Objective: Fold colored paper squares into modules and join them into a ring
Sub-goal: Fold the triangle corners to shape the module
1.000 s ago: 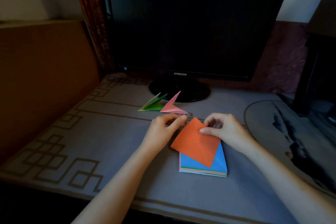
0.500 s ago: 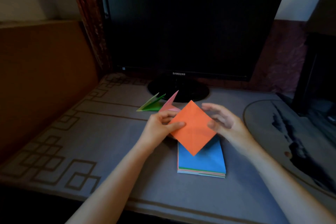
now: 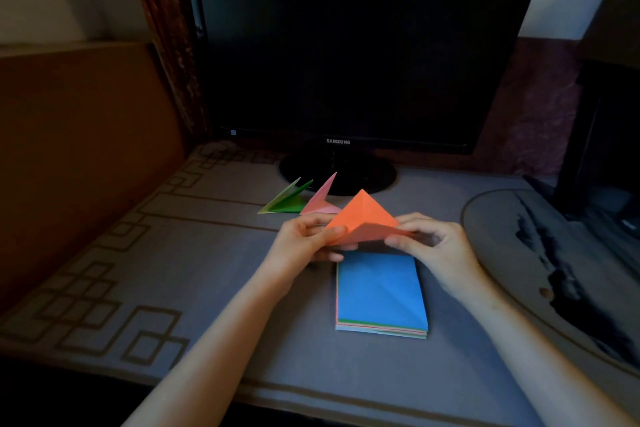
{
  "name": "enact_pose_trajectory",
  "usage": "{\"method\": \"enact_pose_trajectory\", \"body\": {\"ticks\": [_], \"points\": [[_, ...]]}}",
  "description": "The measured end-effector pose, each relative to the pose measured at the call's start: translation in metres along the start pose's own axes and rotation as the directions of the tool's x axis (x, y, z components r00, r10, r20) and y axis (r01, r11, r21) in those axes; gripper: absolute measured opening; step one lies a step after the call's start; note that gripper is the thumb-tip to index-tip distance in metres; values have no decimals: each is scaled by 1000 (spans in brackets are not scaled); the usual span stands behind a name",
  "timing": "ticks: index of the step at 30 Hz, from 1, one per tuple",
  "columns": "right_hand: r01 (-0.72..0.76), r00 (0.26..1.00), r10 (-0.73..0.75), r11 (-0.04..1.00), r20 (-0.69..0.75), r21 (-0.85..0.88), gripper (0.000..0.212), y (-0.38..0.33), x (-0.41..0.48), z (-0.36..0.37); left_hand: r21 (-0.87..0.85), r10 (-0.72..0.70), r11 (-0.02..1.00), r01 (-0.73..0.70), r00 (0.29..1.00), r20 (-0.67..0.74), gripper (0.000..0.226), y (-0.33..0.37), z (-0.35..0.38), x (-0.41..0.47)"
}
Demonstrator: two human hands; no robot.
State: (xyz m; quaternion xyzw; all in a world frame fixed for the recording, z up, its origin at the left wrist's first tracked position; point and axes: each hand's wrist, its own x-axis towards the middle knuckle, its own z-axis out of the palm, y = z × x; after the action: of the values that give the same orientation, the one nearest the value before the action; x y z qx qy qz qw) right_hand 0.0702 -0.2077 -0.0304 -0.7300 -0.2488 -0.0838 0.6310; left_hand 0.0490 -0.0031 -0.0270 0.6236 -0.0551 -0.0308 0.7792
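Observation:
An orange paper square (image 3: 363,215) is held in the air above the table, bent across its diagonal so its far half rises as a triangle. My left hand (image 3: 308,243) pinches its left corner, and my right hand (image 3: 433,246) pinches its right corner. Below the hands lies a stack of colored paper squares (image 3: 381,291) with a blue sheet on top. Behind my left hand rest a folded green module (image 3: 285,201) and a folded pink module (image 3: 322,203).
A dark monitor (image 3: 346,45) on a round black stand (image 3: 337,172) fills the back of the grey patterned table (image 3: 156,270). A round grey mat (image 3: 554,270) lies at the right. A wooden panel (image 3: 76,149) borders the left side.
The orange square was lifted off the stack and turned to a diamond by my left hand. Now both hands hold it by opposite corners and it is bent along its diagonal.

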Motion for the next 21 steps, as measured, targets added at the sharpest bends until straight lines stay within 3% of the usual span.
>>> {"method": "enact_pose_trajectory", "body": {"ticks": [6, 14, 21], "points": [[-64, 997, 68, 996, -48, 69, 3, -1, 0, 4, -95, -32, 995, 32, 999, 3, 13, 3, 3, -2], [-128, 983, 150, 973, -105, 191, 19, -6, 0, 7, -103, -29, 994, 29, 1000, -1, 18, 5, 7, -4], [-139, 985, 157, 968, -68, 209, 40, -10, -1, 12, 146, 40, 989, -35, 999, -28, 21, 1, 9, -4]]}}
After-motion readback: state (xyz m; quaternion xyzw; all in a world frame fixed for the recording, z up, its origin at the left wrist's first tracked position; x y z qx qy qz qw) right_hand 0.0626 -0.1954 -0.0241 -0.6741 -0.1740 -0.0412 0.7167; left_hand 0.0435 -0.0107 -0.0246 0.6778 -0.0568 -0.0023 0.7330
